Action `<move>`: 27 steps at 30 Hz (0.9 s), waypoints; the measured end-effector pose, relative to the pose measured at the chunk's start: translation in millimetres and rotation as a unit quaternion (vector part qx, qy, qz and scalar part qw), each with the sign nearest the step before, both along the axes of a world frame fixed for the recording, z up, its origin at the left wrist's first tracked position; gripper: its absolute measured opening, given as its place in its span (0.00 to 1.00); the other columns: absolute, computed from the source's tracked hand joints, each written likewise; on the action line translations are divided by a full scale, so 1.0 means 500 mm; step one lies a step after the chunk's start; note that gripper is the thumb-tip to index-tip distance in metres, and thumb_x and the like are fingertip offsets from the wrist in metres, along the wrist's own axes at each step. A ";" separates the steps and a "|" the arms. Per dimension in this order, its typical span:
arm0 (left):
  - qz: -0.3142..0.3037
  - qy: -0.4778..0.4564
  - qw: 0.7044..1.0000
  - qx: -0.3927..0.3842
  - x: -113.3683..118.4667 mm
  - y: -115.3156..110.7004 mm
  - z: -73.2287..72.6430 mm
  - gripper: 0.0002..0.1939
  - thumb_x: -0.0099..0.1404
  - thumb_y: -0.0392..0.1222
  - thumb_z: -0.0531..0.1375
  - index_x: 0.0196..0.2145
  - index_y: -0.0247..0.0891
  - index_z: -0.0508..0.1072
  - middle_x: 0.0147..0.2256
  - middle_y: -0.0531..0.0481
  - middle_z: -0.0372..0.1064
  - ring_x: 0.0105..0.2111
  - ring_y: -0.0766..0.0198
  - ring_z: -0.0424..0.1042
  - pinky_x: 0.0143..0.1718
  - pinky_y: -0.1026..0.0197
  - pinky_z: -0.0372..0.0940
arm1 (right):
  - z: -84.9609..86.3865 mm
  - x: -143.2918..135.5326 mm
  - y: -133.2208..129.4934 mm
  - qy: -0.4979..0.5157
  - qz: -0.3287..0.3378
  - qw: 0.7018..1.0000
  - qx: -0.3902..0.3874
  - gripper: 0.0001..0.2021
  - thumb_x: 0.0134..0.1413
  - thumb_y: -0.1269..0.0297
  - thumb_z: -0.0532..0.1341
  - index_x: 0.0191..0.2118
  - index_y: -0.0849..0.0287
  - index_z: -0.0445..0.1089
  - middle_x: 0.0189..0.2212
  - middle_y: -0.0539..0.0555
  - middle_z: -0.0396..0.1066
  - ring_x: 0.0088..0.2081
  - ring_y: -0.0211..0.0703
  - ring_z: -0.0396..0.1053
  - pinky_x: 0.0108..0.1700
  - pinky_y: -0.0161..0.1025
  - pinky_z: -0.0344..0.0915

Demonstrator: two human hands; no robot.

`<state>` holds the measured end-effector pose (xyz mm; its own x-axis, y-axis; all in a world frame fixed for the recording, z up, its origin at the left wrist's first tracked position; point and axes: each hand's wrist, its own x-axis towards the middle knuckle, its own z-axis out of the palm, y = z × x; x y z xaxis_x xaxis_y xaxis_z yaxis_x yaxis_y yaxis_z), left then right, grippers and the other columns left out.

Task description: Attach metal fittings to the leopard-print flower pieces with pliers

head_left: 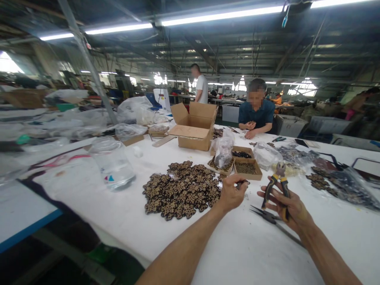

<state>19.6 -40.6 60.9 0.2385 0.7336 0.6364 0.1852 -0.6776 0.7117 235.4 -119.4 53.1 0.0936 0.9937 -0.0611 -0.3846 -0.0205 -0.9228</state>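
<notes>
My left hand (pixel 233 193) is closed in a pinch on a small dark piece (pixel 242 183), too small to name. My right hand (pixel 292 208) holds a pair of pliers (pixel 284 190) with black and yellow handles, jaws pointing up and the handles spread apart. Below it, a pair of long-nose pliers (pixel 267 215) lies on the white table (pixel 237 245), its handles partly hidden by my right wrist. Left of my left hand spreads a heap of leopard-print, flower-edged patches (pixel 181 190). Just beyond my hands sits a shallow box of small brass-coloured pieces (pixel 259 174).
A water jar (pixel 111 166) stands on the left and an open cardboard box (pixel 194 138) behind the heap. Another small box (pixel 241 148) holds black pieces. Plastic bags (pixel 353 186) and more patches lie on the right. A co-worker (pixel 257 111) leans on the far edge.
</notes>
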 end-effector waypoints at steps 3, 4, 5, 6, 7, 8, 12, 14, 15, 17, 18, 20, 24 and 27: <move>-0.001 -0.002 1.000 0.002 0.000 0.000 0.001 0.05 0.65 0.37 0.61 0.32 0.35 0.77 0.31 0.49 0.74 0.31 0.66 0.68 0.34 0.63 0.62 | -0.008 0.017 0.003 -0.068 0.004 0.997 0.041 0.42 0.47 0.57 0.73 0.68 0.49 0.58 0.49 0.58 0.76 0.49 0.60 0.75 0.40 0.52 0.78; -0.003 -0.004 1.000 0.002 0.001 0.000 0.001 0.05 0.65 0.37 0.61 0.32 0.35 0.77 0.31 0.49 0.74 0.31 0.66 0.68 0.34 0.63 0.62 | -0.015 0.024 0.006 -0.114 0.000 0.992 0.059 0.41 0.49 0.57 0.72 0.68 0.50 0.58 0.49 0.59 0.75 0.50 0.60 0.74 0.43 0.54 0.77; -0.006 -0.007 1.000 0.003 0.002 0.000 0.001 0.05 0.65 0.37 0.61 0.32 0.35 0.77 0.31 0.49 0.74 0.31 0.65 0.69 0.34 0.63 0.62 | -0.022 0.031 0.009 -0.173 -0.011 0.982 0.080 0.39 0.52 0.57 0.70 0.68 0.51 0.58 0.50 0.59 0.74 0.51 0.60 0.73 0.47 0.56 0.75; -0.009 -0.011 1.000 0.004 0.003 0.000 0.000 0.05 0.65 0.37 0.62 0.32 0.35 0.76 0.31 0.49 0.74 0.32 0.65 0.69 0.35 0.63 0.63 | -0.031 0.038 0.013 -0.245 -0.027 0.963 0.107 0.36 0.54 0.58 0.68 0.68 0.52 0.59 0.50 0.59 0.74 0.53 0.60 0.72 0.50 0.58 0.73; -0.012 -0.014 1.000 0.006 0.004 0.000 0.000 0.05 0.64 0.37 0.62 0.31 0.35 0.76 0.31 0.48 0.75 0.32 0.65 0.69 0.35 0.63 0.63 | -0.040 0.044 0.018 -0.326 -0.046 0.935 0.135 0.34 0.56 0.59 0.66 0.68 0.52 0.59 0.51 0.59 0.72 0.54 0.59 0.70 0.54 0.59 0.71; -0.015 -0.016 1.000 0.007 0.006 0.001 -0.001 0.05 0.64 0.37 0.62 0.31 0.35 0.76 0.31 0.48 0.75 0.32 0.64 0.69 0.35 0.62 0.64 | -0.048 0.048 0.022 -0.406 -0.064 0.897 0.164 0.33 0.57 0.61 0.64 0.68 0.51 0.59 0.53 0.59 0.71 0.55 0.58 0.69 0.57 0.59 0.68; -0.025 -0.026 0.999 0.014 0.009 0.000 0.000 0.04 0.64 0.37 0.62 0.32 0.36 0.77 0.31 0.49 0.75 0.31 0.65 0.70 0.36 0.62 0.64 | -0.072 0.049 0.032 -0.598 -0.083 0.760 0.239 0.38 0.57 0.72 0.56 0.72 0.48 0.49 0.58 0.60 0.63 0.57 0.56 0.64 0.60 0.59 0.64; -0.030 -0.032 0.999 0.016 0.009 -0.001 0.002 0.04 0.64 0.37 0.62 0.33 0.36 0.77 0.32 0.48 0.76 0.32 0.64 0.70 0.37 0.61 0.65 | -0.079 0.043 0.033 -0.628 -0.082 0.731 0.253 0.40 0.56 0.74 0.54 0.73 0.49 0.46 0.58 0.61 0.61 0.58 0.56 0.63 0.60 0.59 0.64; -0.032 -0.034 0.999 0.017 0.008 -0.001 0.003 0.04 0.64 0.37 0.63 0.33 0.36 0.77 0.33 0.48 0.76 0.33 0.64 0.71 0.37 0.61 0.65 | -0.081 0.039 0.033 -0.636 -0.081 0.723 0.257 0.41 0.55 0.75 0.54 0.73 0.49 0.45 0.58 0.62 0.60 0.59 0.56 0.62 0.60 0.59 0.64; -0.034 -0.032 0.999 0.018 0.006 -0.002 0.005 0.03 0.64 0.37 0.62 0.34 0.36 0.78 0.33 0.48 0.76 0.34 0.63 0.71 0.38 0.61 0.66 | -0.086 0.034 0.033 -0.644 -0.080 0.713 0.265 0.42 0.54 0.77 0.53 0.74 0.49 0.44 0.58 0.62 0.59 0.59 0.57 0.61 0.60 0.59 0.64; -0.034 -0.031 0.999 0.018 0.004 -0.002 0.006 0.03 0.64 0.37 0.62 0.34 0.36 0.78 0.33 0.47 0.76 0.34 0.63 0.71 0.38 0.61 0.66 | -0.089 0.032 0.034 -0.646 -0.081 0.709 0.269 0.43 0.53 0.78 0.53 0.74 0.49 0.43 0.59 0.62 0.59 0.59 0.57 0.61 0.60 0.59 0.64; -0.035 -0.030 0.999 0.018 0.002 -0.003 0.006 0.04 0.64 0.37 0.62 0.34 0.37 0.78 0.33 0.47 0.77 0.34 0.63 0.72 0.38 0.61 0.66 | -0.094 0.031 0.037 -0.651 -0.084 0.701 0.277 0.45 0.51 0.79 0.54 0.74 0.48 0.43 0.59 0.61 0.58 0.59 0.57 0.61 0.60 0.59 0.65; -0.041 -0.034 0.998 0.019 0.000 -0.003 0.006 0.04 0.64 0.38 0.62 0.34 0.37 0.77 0.34 0.47 0.77 0.35 0.62 0.72 0.39 0.60 0.66 | -0.100 0.035 0.039 -0.669 -0.101 0.681 0.279 0.48 0.47 0.80 0.54 0.74 0.48 0.42 0.60 0.61 0.58 0.59 0.58 0.60 0.59 0.59 0.65; -0.050 -0.036 0.998 0.020 0.001 -0.002 0.005 0.04 0.64 0.38 0.62 0.34 0.37 0.77 0.34 0.47 0.77 0.35 0.62 0.72 0.39 0.60 0.67 | -0.094 0.037 0.035 -0.687 -0.103 0.666 0.272 0.49 0.45 0.81 0.53 0.74 0.49 0.42 0.59 0.62 0.58 0.59 0.59 0.60 0.58 0.60 0.66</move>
